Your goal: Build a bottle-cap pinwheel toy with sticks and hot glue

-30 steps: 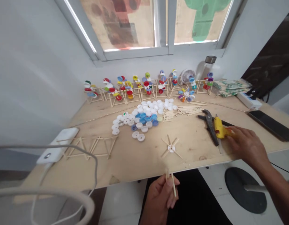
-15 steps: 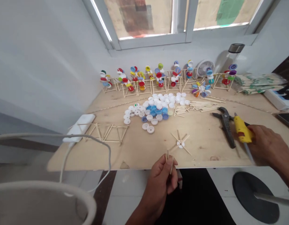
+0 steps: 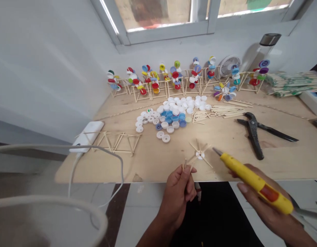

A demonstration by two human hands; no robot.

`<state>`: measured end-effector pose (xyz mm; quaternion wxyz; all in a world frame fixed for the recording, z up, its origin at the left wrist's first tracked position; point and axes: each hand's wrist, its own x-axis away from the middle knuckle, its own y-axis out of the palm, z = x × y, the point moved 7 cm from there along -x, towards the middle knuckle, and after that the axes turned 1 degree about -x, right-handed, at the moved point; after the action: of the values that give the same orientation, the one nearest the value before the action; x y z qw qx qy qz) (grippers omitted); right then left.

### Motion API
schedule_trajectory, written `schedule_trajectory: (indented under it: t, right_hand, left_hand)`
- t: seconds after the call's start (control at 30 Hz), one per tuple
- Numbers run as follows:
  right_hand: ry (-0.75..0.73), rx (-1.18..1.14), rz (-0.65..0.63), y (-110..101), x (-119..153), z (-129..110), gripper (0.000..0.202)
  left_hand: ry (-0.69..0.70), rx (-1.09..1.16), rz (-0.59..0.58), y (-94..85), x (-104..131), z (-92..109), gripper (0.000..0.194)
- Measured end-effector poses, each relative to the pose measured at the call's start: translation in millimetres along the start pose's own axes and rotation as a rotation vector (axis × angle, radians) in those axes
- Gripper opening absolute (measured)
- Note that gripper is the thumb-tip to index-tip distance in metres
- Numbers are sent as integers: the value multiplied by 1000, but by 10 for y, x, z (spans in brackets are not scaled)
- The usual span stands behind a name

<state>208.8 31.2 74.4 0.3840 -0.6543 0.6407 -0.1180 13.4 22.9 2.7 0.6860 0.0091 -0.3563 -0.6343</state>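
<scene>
My left hand (image 3: 179, 192) is at the table's front edge, its thumb and fingers closed on a few short wooden sticks (image 3: 184, 165). My right hand (image 3: 261, 202) grips a yellow glue gun (image 3: 251, 176), its metal nozzle pointing left toward the table middle. Just beyond my left hand lies a white bottle cap (image 3: 200, 155) with several sticks fanned out from it like spokes. The nozzle is to the right of this cap and apart from it.
Loose white and blue caps (image 3: 171, 118) and a stick pile (image 3: 222, 111) lie mid-table. Black pliers (image 3: 254, 135) are at right. Stick frames with coloured cap wheels (image 3: 175, 79) line the back; another stick frame (image 3: 117, 142) touches a white power strip (image 3: 90, 135) at left, near a looping cable (image 3: 121, 168).
My right hand has lifted the glue gun from beside the pliers and brought it left and nearer to me. My left hand stays in place with its sticks. The view has shifted slightly.
</scene>
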Motion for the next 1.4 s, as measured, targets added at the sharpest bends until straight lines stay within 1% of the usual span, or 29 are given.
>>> schedule_trajectory:
  t: [0.1, 0.17, 0.23, 0.3, 0.4, 0.5, 0.63, 0.77, 0.87, 0.97, 1.1, 1.17, 1.3, 1.4]
  right_hand:
    - [-4, -67, -142, 166, 29, -204, 17]
    - [-2, -117, -204, 217, 45, -259, 11]
    - [-5, -167, -239, 258, 63, -276, 9]
    - [-24, -188, -238, 296, 78, -276, 9]
    - [-100, -165, -212, 351, 97, -280, 7]
    - [-168, -146, -218, 411, 112, -280, 7]
    - [-198, -124, -198, 432, 108, -241, 9]
    - [-239, -73, -229, 455, 107, -198, 2]
    - [-274, -42, -247, 456, 107, -203, 3]
    - [-261, -41, -265, 454, 97, -217, 3]
    - [-272, -19, -218, 420, 77, -253, 5]
    - [-275, -16, -217, 423, 79, -267, 7]
    - [-209, -44, -198, 419, 83, -250, 10]
    - [-193, -57, -196, 421, 88, -237, 11]
  left_hand:
    - [3, -4, 30, -5, 4, 1, 25]
    - [20, -1, 50, -7, 5, 14, 26]
    - [37, 12, 58, -3, 5, 28, 27]
    - [42, 27, 55, 5, 6, 32, 27]
    - [46, 42, 51, 9, 9, 30, 27]
    - [44, 73, 38, 11, 7, 25, 27]
    - [-2, 127, 1, 41, 11, 9, 27]
    - [-20, 145, -7, 68, 39, 26, 27]
    - [-18, 150, -1, 79, 55, 48, 26]
    - [-21, 151, 3, 84, 57, 55, 26]
    - [-8, 147, 6, 79, 49, 53, 29]
    - [1, 143, 12, 71, 48, 51, 30]
    - [-4, 139, 18, 67, 55, 43, 28]
    - [-1, 138, 21, 73, 58, 43, 28]
